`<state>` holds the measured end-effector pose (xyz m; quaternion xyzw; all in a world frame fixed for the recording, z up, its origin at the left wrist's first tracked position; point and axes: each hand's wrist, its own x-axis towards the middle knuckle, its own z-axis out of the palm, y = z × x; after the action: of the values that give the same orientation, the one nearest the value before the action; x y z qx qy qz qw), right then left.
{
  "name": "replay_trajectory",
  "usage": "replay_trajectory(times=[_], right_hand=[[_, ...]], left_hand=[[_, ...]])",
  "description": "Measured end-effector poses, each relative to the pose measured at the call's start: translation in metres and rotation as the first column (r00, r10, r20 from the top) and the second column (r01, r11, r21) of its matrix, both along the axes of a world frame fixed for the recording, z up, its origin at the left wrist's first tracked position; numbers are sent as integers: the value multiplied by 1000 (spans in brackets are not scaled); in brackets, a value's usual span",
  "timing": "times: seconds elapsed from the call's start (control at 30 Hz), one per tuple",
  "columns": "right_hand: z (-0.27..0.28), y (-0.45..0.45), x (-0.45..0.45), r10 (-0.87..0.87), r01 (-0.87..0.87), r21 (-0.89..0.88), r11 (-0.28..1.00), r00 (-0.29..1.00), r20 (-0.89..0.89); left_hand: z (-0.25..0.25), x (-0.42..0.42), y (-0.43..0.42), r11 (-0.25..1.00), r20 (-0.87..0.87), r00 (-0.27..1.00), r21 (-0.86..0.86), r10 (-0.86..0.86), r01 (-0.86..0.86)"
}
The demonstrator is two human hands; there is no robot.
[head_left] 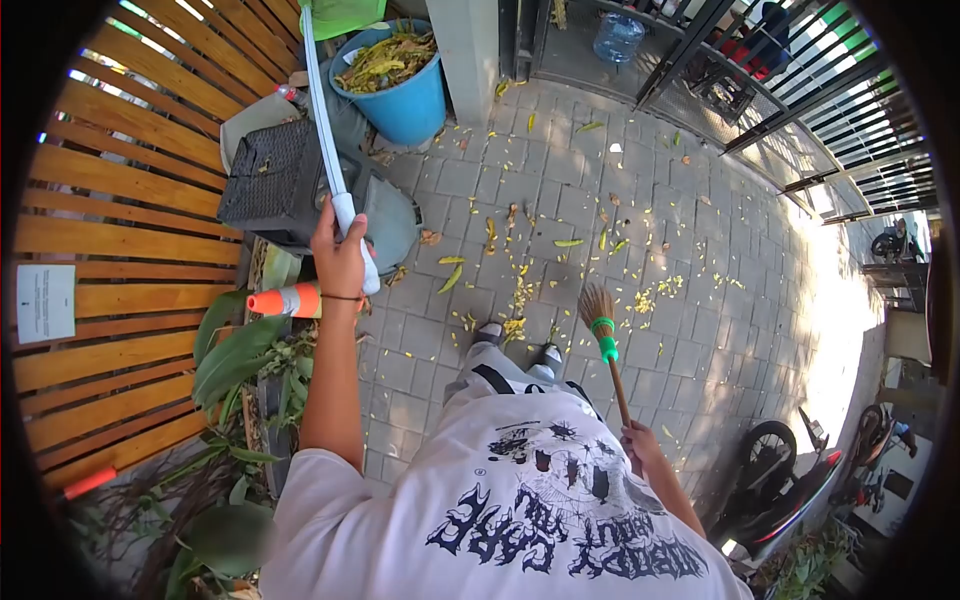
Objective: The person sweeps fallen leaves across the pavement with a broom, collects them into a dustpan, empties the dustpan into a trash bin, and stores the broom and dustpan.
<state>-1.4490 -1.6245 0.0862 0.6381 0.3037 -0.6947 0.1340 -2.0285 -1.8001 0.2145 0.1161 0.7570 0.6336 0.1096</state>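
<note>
My left hand (341,258) is wrapped round the white grip of a long-handled dustpan (327,135). Its pale shaft reaches away over the dark crate, and the green pan is cut off by the top edge of the view. Low on my right side, my right hand (640,446) grips the wooden stick of a broom (605,340) with a green binding. The broom's bristles point forward, over or on the paving; contact is hard to judge. Yellow leaves (520,295) and small petals lie scattered on the paving around my feet.
A blue bucket (405,105) full of dry leaves stands ahead, beside a dark plastic crate (268,180) and a grey bin (390,220). An orange cone (285,300) and plants line the wooden fence (130,240). A metal gate (780,110) and a motorcycle (785,480) are at right.
</note>
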Motion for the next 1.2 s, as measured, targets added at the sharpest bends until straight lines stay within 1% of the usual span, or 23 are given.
replay_trajectory(times=[0.03,0.07,0.1,0.13,0.2,0.3,0.33,0.37,0.43,0.47,0.53,0.57,0.6,0.63,0.67,0.7,0.73,0.8,0.9,1.0,1.03,1.1,1.2], right_hand=[[3,13,-11,225,-228,64,971,973,61],[6,26,-24,523,-542,145,828,839,151],[9,37,-37,748,-790,194,581,613,256],[11,47,-53,763,-801,185,570,599,242],[7,55,-86,934,-931,203,303,332,131],[-47,20,-133,991,-959,258,121,102,-85],[-101,-11,-135,992,-938,347,9,-36,-125],[-168,-53,-129,977,-795,592,-132,-206,-58],[-166,-95,-165,946,-986,165,2,-52,-319],[-178,-97,-169,944,-984,179,-2,-61,-325],[-231,-106,-155,927,-878,376,-296,-359,-107],[-264,-81,-139,886,-759,492,-426,-461,57],[-232,-25,-143,824,-717,472,-513,-566,35],[-263,7,-129,812,-726,376,-576,-562,158],[-198,45,-142,897,-869,227,-439,-410,167],[-151,68,-143,973,-921,330,-208,-159,168],[-125,81,-148,986,-967,197,-162,-151,68],[-67,83,-142,988,-960,233,-152,-144,55],[-42,70,-120,981,-952,246,-181,-191,-17],[-58,58,-109,918,-921,89,-379,-386,-89],[-69,64,-109,922,-924,100,-370,-378,-83],[-105,85,-110,923,-922,-54,-384,-382,-42],[-111,133,-132,931,-933,20,-358,-356,77]], left_hand=[[20,25,-10,995,62,998,102,5,-11],[42,48,-23,994,132,991,107,-16,2],[61,71,-35,994,202,979,113,-38,15],[75,92,-44,997,240,971,80,-8,-11],[98,134,-58,999,307,951,28,35,-46],[112,182,-66,998,386,922,33,35,-52],[110,195,-69,998,414,910,31,35,-53],[106,207,-72,998,447,894,28,40,-59],[101,230,-71,995,508,859,28,66,-93],[99,236,-69,996,530,847,38,50,-83],[96,250,-65,995,569,818,2,81,-99],[95,257,-65,995,591,802,-11,83,-95],[91,262,-68,994,608,788,-18,95,-106],[90,270,-71,993,614,783,-12,100,-117],[89,275,-73,993,631,769,-12,101,-120],[88,279,-74,993,647,756,-11,100,-121],[89,282,-75,993,666,741,2,88,-120],[80,288,-78,993,673,737,33,63,-116],[75,293,-75,994,659,752,50,37,-93],[68,296,-70,994,640,768,60,28,-86],[66,297,-68,995,630,777,62,20,-76],[66,298,-65,996,625,780,51,29,-78],[68,299,-65,996,635,772,61,6,-58]])
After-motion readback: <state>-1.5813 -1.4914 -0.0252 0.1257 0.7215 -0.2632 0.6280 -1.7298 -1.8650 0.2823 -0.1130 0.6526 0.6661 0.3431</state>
